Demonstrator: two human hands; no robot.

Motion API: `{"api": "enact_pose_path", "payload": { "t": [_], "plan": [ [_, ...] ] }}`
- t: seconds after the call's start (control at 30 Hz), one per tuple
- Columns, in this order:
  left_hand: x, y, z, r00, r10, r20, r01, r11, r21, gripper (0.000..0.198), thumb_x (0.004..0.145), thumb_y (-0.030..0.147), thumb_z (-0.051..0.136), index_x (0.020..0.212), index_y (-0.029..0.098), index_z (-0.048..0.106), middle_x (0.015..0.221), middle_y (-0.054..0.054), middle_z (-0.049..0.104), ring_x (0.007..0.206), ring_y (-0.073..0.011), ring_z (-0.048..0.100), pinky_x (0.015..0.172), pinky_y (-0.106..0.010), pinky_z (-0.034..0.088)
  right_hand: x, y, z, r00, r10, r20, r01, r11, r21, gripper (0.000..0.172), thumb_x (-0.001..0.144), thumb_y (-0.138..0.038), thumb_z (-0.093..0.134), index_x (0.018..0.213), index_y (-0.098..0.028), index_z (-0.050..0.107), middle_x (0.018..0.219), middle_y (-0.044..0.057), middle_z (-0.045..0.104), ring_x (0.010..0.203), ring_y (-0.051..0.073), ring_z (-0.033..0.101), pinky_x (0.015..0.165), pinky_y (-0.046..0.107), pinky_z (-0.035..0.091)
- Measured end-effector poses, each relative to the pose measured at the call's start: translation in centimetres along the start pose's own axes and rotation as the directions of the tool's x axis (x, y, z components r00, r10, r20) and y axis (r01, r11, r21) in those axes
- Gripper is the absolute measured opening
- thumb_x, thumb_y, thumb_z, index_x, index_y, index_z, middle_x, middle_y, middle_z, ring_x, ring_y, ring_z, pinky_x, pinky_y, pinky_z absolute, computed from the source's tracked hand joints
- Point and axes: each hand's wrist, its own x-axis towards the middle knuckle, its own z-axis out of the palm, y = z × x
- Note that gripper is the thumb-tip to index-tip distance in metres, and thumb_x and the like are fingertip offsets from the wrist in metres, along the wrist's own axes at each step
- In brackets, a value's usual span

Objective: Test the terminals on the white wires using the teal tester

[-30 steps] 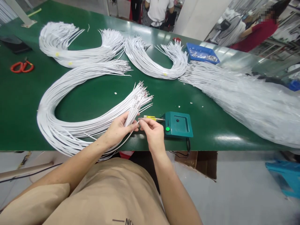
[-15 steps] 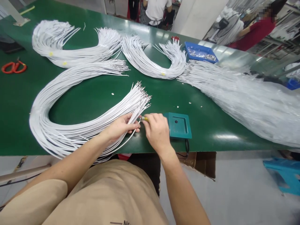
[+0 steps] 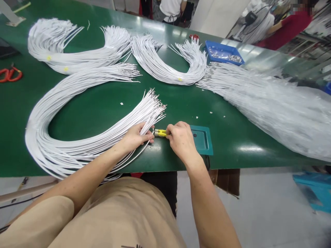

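Observation:
My left hand (image 3: 139, 135) is closed on several white wires (image 3: 150, 121) near their ends, at the right end of a large curved bundle. In my right hand (image 3: 182, 137) is a small pair of yellow-handled snips (image 3: 160, 133), its metal tip pointing left at a wire by my left fingertips. Whether its blades are closed on the wire is too small to tell. The rest of the white wire bundle (image 3: 38, 113) bends around on the green table (image 3: 85, 117). Just behind my right hand lies a teal tray-like plate (image 3: 204, 140), partly covered by the hand.
More white wire bundles (image 3: 168, 74) lie farther back. A plastic-wrapped bundle (image 3: 271, 103) stretches to the right. Small metal parts fill part of a blue tray (image 3: 224, 52). Orange-handled scissors (image 3: 11, 74) lie far left. Two other people stand beyond the table.
My right hand has moved right, away from my left hand, and more of the yellow snips shows. The left hand keeps its hold on the wires. The view has shifted slightly.

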Motion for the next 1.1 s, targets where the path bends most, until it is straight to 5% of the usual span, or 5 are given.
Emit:
{"api": "enact_pose_path", "payload": {
  "t": [0.4, 0.53, 0.67, 0.9, 1.1],
  "plan": [
    [1.4, -1.2, 0.0, 1.000, -0.016, -0.019, 0.018, 0.988, 0.156, 0.042, 0.068, 0.030, 0.071, 0.106, 0.018, 0.059, 0.069, -0.001, 0.070, 0.064, -0.0171, 0.066, 0.045, -0.020, 0.040, -0.2, 0.0, 0.1, 1.000, 0.012, -0.006, -0.012, 0.999, -0.033, 0.014, 0.080, -0.009, 0.052, 0.077, -0.020, 0.061, 0.067, 0.004, 0.053, 0.077, 0.020, 0.049, 0.091, 0.034, 0.036],
    [1.3, -1.0, -0.2, 1.000, -0.020, 0.013, 0.019, 0.994, 0.107, 0.042, 0.068, 0.031, 0.070, 0.106, 0.017, 0.058, 0.069, -0.002, 0.069, 0.065, -0.0178, 0.066, 0.045, -0.020, 0.039, -0.7, -0.6, -0.4, 0.996, 0.010, -0.091, -0.003, 0.998, 0.067, 0.011, 0.084, -0.020, 0.056, 0.094, -0.019, 0.060, 0.089, 0.006, 0.065, 0.096, 0.023, 0.052, 0.103, 0.042, 0.027],
    [1.2, -0.9, -0.4, 1.000, -0.022, 0.017, 0.021, 0.999, 0.037, 0.043, 0.065, 0.030, 0.073, 0.104, 0.016, 0.059, 0.069, -0.001, 0.067, 0.065, -0.0176, 0.066, 0.046, -0.020, 0.039, -1.8, -2.9, -0.3, 0.977, 0.065, -0.204, -0.025, 0.981, 0.192, 0.015, 0.092, -0.024, 0.046, 0.091, -0.019, 0.060, 0.090, 0.006, 0.066, 0.089, 0.021, 0.053, 0.088, 0.038, 0.036],
    [-0.1, -0.1, -1.1, 1.000, -0.004, -0.017, 0.003, 0.998, -0.059, 0.055, 0.064, 0.030, 0.076, 0.114, 0.015, 0.057, 0.070, 0.002, 0.062, 0.066, -0.0153, 0.065, 0.051, -0.021, 0.041, -4.3, -9.2, 2.1, 0.951, -0.304, -0.063, 0.310, 0.930, 0.195, 0.028, 0.093, -0.017, 0.036, 0.080, -0.022, 0.061, 0.082, 0.004, 0.063, 0.079, 0.021, 0.053, 0.072, 0.035, 0.039],
    [-1.2, 0.4, -1.9, 0.999, -0.036, 0.030, 0.041, 0.984, -0.173, 0.039, 0.062, 0.031, 0.080, 0.092, 0.014, 0.064, 0.072, 0.000, 0.062, 0.068, -0.0132, 0.064, 0.052, -0.019, 0.040, -4.7, -11.3, 2.6, 0.935, -0.355, -0.020, 0.355, 0.930, 0.093, 0.028, 0.089, -0.013, 0.037, 0.080, -0.020, 0.063, 0.081, 0.007, 0.063, 0.079, 0.022, 0.054, 0.070, 0.037, 0.044]
  ]
}}
